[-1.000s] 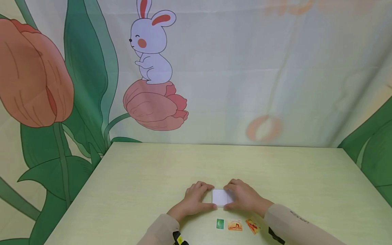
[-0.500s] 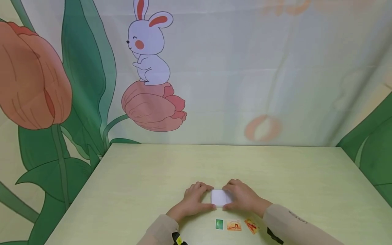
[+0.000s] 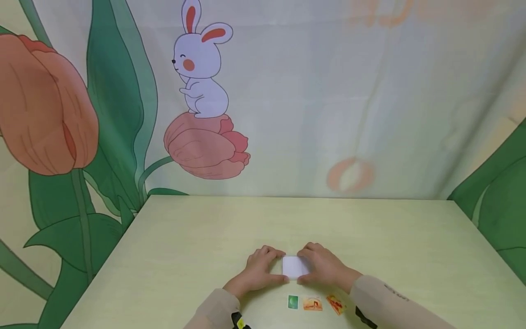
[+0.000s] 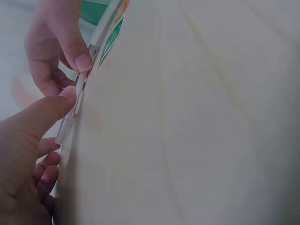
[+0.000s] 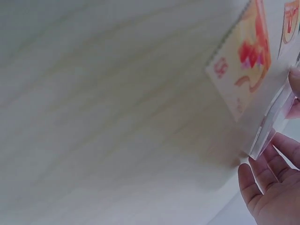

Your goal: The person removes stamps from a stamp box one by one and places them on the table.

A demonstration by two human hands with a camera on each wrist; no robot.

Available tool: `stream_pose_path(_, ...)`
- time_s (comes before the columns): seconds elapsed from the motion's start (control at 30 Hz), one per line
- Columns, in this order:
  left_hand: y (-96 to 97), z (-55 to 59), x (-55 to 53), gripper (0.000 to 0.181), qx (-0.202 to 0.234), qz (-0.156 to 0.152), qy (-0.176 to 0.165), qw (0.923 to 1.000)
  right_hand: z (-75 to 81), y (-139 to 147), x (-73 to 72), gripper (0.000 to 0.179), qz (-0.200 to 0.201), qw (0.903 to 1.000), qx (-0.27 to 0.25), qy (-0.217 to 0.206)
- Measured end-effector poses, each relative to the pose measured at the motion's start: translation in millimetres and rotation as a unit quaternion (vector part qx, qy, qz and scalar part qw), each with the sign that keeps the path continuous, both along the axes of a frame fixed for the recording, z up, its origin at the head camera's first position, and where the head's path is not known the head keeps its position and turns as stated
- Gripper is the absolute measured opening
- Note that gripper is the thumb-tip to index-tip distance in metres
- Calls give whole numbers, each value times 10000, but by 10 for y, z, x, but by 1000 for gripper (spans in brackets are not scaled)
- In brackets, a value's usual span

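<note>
A small flat white case [image 3: 291, 267] with clear plastic edges lies near the front of the table, between both hands. My left hand [image 3: 260, 269] holds its left end, thumb at the near corner and fingers at the far corner. The right end is held the same way by my right hand [image 3: 326, 267], which covers part of the top. In the left wrist view the case [image 4: 70, 117] is seen edge-on. Closer to the front lie three postage stamps: a green one [image 3: 293, 302], an orange one [image 3: 312, 304] and a tilted red-orange one [image 3: 336, 305].
The pale wooden table [image 3: 197, 233] stretches out to both sides and behind the hands. A printed curtain [image 3: 287, 100] with tulips and a rabbit hangs behind its far edge.
Both hands keep their hold on the case, and the stamps stay in place. Only the head view has shifted slightly.
</note>
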State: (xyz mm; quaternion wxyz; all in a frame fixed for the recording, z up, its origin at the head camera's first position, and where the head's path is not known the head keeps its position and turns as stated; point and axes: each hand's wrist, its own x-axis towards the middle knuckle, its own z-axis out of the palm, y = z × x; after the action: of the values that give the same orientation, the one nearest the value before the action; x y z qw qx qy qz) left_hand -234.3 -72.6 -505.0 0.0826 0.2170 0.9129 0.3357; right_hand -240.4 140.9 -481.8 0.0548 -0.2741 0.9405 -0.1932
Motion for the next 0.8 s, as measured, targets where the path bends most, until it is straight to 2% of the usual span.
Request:
stream_pose_path(0.17,10,-3,-59,66,52,0,102,9999,11,-1,-37,59,-27,9999,97,-54)
stream_pose_path(0.33,49,-3,-89,73,142,32,42,9999,-46,50,-21,71,-85,9999,76,-60)
stream_pose_path(0.53,60,42,-112,79,348,43,-109,9993,-75,110,31,80,-168,9993,-59,316)
stream_pose_path(0.7,68,109,-67,78,220,10,219,9995,-55,168,68,83,-336,9971,99,678)
stream_pose_path(0.8,74,143,-38,80,130,111,430,9989,-23,205,78,85,-387,9958,102,821)
